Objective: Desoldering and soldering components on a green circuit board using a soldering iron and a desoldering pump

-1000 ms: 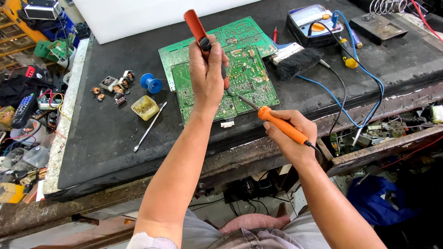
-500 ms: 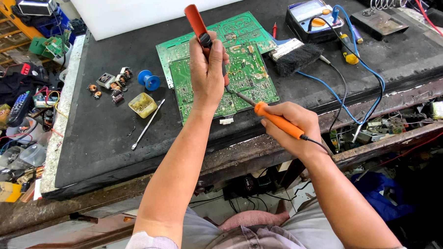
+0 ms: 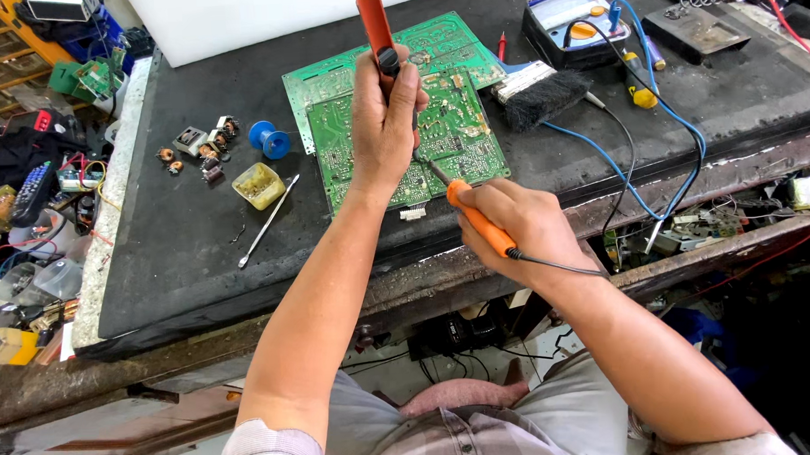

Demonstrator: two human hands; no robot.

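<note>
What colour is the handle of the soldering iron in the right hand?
Orange: the soldering iron handle shows clearly in the head view, gripped by the right hand.

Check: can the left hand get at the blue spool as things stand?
Probably not at once: the left hand is wrapped around a red-handled tool. The blue spool lies unobstructed to its left.

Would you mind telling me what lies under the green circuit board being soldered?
A second green circuit board lies under the upper circuit board, jutting out behind it, both on the black bench mat. The covered part cannot be seen.
</note>
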